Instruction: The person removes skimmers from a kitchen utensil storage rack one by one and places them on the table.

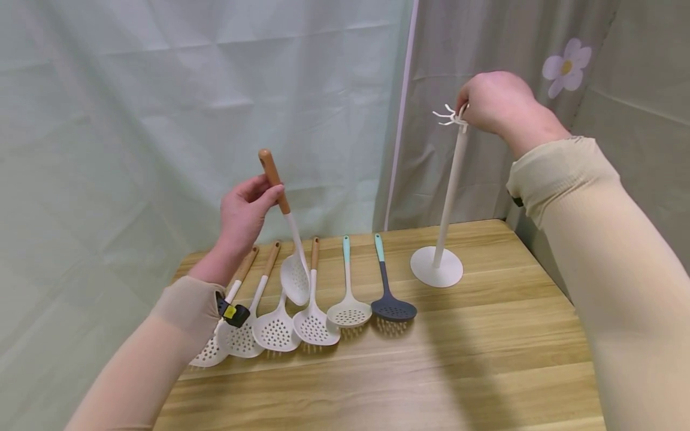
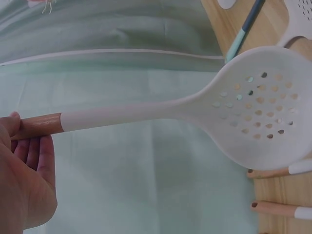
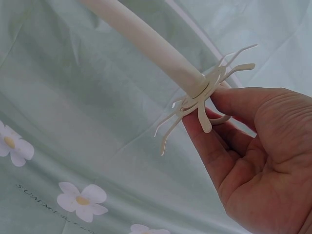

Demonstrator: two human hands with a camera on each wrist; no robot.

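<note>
The left hand (image 1: 245, 209) holds a white slotted spoon (image 1: 293, 272) up above the wooden table (image 1: 485, 347). The spoon's long axis runs nearly upright, leaning a little: its brown wooden handle end points up and slightly to the left, and its perforated white bowl hangs down, over the row of other spoons. The fingers and thumb (image 2: 14, 124) curl round the wooden part of the handle, pinching it near the top, with the tip of the handle sticking out above the hand. In the left wrist view the spoon's bowl shows its holes, and the white neck runs from the hand to the bowl.

The right hand (image 1: 493, 102) is raised at the top of a white stand (image 1: 450, 179). The stand's pole stands upright, slightly tilted, on a round base that rests on the far part of the table. At the top of the pole sits a ring of thin curved hooks (image 3: 204, 92). The thumb and fingers of the right hand close on this ring, pinching it from the side.

On the table, between the left arm and the stand's base, lie five more slotted spoons (image 1: 312, 299) side by side, handles pointing away and bowls toward the person: three with wooden handles, one white with a mint handle, and one dark blue with a mint handle (image 1: 390, 293). A pale curtain (image 1: 162, 90) hangs behind.
</note>
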